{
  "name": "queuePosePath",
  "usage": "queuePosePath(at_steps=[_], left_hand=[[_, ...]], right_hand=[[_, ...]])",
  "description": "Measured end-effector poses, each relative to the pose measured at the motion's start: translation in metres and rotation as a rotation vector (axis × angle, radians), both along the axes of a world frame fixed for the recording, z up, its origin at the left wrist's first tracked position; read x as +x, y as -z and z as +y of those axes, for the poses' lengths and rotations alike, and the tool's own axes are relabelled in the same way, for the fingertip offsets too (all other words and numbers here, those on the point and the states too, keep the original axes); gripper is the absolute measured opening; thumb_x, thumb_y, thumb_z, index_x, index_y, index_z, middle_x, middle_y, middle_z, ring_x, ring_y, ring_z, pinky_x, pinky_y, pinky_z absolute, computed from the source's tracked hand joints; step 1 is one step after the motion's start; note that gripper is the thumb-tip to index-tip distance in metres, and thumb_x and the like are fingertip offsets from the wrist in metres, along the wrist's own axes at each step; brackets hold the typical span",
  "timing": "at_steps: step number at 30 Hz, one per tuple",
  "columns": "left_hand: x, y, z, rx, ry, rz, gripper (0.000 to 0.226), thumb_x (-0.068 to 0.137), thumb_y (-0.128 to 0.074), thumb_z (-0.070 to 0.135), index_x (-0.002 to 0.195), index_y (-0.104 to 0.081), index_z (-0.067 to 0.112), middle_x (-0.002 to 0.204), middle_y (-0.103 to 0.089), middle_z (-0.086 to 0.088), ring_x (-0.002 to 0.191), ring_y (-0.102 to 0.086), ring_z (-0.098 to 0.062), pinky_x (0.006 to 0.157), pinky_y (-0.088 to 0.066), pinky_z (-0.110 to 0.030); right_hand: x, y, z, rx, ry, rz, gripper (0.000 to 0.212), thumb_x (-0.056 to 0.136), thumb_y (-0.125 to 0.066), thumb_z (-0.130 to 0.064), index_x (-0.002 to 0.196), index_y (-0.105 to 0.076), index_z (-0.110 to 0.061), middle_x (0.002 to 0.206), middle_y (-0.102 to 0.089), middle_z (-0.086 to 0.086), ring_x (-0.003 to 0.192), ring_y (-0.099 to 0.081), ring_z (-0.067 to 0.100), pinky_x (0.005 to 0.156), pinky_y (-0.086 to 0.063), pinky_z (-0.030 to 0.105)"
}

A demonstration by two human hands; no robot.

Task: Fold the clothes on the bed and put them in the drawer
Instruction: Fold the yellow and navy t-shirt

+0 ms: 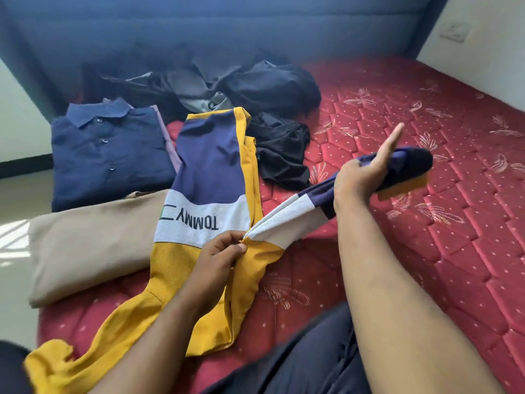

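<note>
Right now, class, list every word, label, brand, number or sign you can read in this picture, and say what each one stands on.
"TOMMY" in dark capitals, upside down to the camera, on the white band of the yellow, navy and white shirt.
A small striped mark beside that word: no readable letters.
The wall socket plate: too blurred to read anything.
No other text is visible.

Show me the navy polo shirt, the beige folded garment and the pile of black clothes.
navy polo shirt [108, 155], head view, on its buttoned front.
beige folded garment [91, 245], head view, on its flat middle.
pile of black clothes [270, 86], head view, on the top heap.
</note>
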State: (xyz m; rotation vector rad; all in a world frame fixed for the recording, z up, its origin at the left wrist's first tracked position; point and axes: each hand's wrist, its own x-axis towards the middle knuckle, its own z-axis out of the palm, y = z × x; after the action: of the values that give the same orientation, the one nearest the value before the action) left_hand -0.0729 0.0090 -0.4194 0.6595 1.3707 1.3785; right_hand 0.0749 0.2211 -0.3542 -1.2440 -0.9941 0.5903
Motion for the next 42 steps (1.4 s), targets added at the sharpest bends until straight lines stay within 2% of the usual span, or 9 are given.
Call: queuePosePath(at_steps=[5, 9, 15, 21, 26, 30, 33, 38, 42], left_hand=[[-0.043, 0.022, -0.003, -0.09, -0.311, -0.231, 0.019, 0.096, -0.053, 0.001, 0.105, -0.067, 0.01, 0.092, -0.068, -0.014, 0.082, -0.058, -0.025, 0.073, -0.046, -0.035], [-0.063, 0.034, -0.004, -0.169, -0.294, -0.199, 0.035, 0.091, -0.062, 0.035, 0.119, -0.067, 0.016, 0.112, -0.073, 0.0, 0.105, -0.068, -0.019, 0.095, -0.051, -0.037], [-0.066, 0.035, 0.001, -0.151, -0.286, -0.161, 0.018, 0.093, -0.064, 0.018, 0.105, -0.073, 0.009, 0.1, -0.076, -0.01, 0.091, -0.073, -0.025, 0.075, -0.056, -0.03], [-0.063, 0.037, -0.005, -0.124, -0.263, -0.119, 0.023, 0.089, -0.067, 0.002, 0.111, -0.069, 0.008, 0.102, -0.076, -0.007, 0.093, -0.073, -0.021, 0.07, -0.056, -0.021], [-0.064, 0.043, -0.011, -0.138, -0.19, -0.068, 0.058, 0.071, -0.083, 0.006, 0.123, -0.061, 0.017, 0.11, -0.075, -0.003, 0.104, -0.071, -0.02, 0.091, -0.056, -0.035], [-0.069, 0.033, -0.02, -0.233, 0.043, -0.11, 0.059, 0.069, -0.083, 0.006, 0.123, -0.059, 0.012, 0.098, -0.076, -0.009, 0.086, -0.074, -0.024, 0.07, -0.059, -0.03], [-0.082, 0.022, -0.017, -0.416, 0.198, 0.094, 0.04, 0.081, -0.081, 0.02, 0.117, -0.062, 0.016, 0.074, -0.07, -0.003, 0.055, -0.062, -0.016, 0.051, -0.051, -0.029], [-0.103, -0.007, 0.04, -0.471, 0.112, 0.578, 0.029, 0.086, -0.074, 0.036, 0.105, -0.062, 0.018, 0.082, -0.065, -0.008, 0.056, -0.063, -0.021, 0.047, -0.051, -0.029], [-0.112, -0.015, 0.115, -0.407, -0.08, 0.246, 0.024, 0.091, -0.068, 0.032, 0.087, -0.054, 0.013, 0.087, -0.05, -0.01, 0.07, -0.05, -0.025, 0.063, -0.047, -0.037]], right_hand=[[-0.126, -0.02, 0.026, 0.001, -0.502, -0.552, 0.095, 0.08, -0.048, 0.007, 0.153, -0.006, -0.038, 0.138, -0.04, 0.023, 0.127, -0.038, 0.032, 0.097, -0.028, 0.014], [-0.18, 0.014, 0.043, -0.451, -1.216, -0.683, 0.099, 0.091, -0.069, -0.021, 0.154, 0.005, -0.038, 0.154, -0.028, 0.008, 0.132, -0.042, 0.021, 0.078, -0.047, 0.012], [-0.169, 0.054, 0.061, -0.371, -0.811, -0.88, 0.036, 0.091, -0.063, -0.022, 0.126, -0.064, -0.014, 0.12, -0.066, 0.005, 0.116, -0.058, 0.023, 0.095, -0.048, 0.034], [-0.145, 0.081, 0.028, -0.536, -0.663, -0.911, 0.045, 0.08, -0.071, -0.047, 0.113, -0.058, -0.018, 0.115, -0.062, 0.004, 0.105, -0.059, 0.029, 0.088, -0.05, 0.044], [-0.142, 0.078, 0.006, -0.49, -0.621, -0.881, 0.026, 0.081, -0.071, -0.031, 0.072, -0.048, -0.021, 0.097, -0.063, 0.003, 0.098, -0.058, 0.03, 0.088, -0.046, 0.042], [-0.117, 0.068, -0.012, -0.396, -0.574, -0.827, 0.022, 0.075, -0.061, -0.015, 0.065, -0.042, -0.021, 0.085, -0.052, 0.003, 0.077, -0.048, 0.029, 0.061, -0.039, 0.034], [-0.086, 0.074, -0.02, -0.446, -0.577, -0.786, 0.011, 0.072, -0.059, -0.012, 0.075, -0.056, -0.022, 0.086, -0.059, 0.002, 0.079, -0.053, 0.028, 0.063, -0.039, 0.034], [-0.069, 0.08, -0.021, -0.458, -0.538, -0.607, 0.008, 0.072, -0.065, -0.012, 0.071, -0.065, -0.02, 0.077, -0.065, 0.002, 0.075, -0.059, 0.023, 0.069, -0.048, 0.035], [-0.075, 0.082, -0.012, -0.557, -0.593, -0.355, 0.014, 0.071, -0.069, -0.01, 0.073, -0.057, -0.016, 0.069, -0.051, -0.006, 0.067, -0.048, 0.019, 0.06, -0.037, 0.031]])
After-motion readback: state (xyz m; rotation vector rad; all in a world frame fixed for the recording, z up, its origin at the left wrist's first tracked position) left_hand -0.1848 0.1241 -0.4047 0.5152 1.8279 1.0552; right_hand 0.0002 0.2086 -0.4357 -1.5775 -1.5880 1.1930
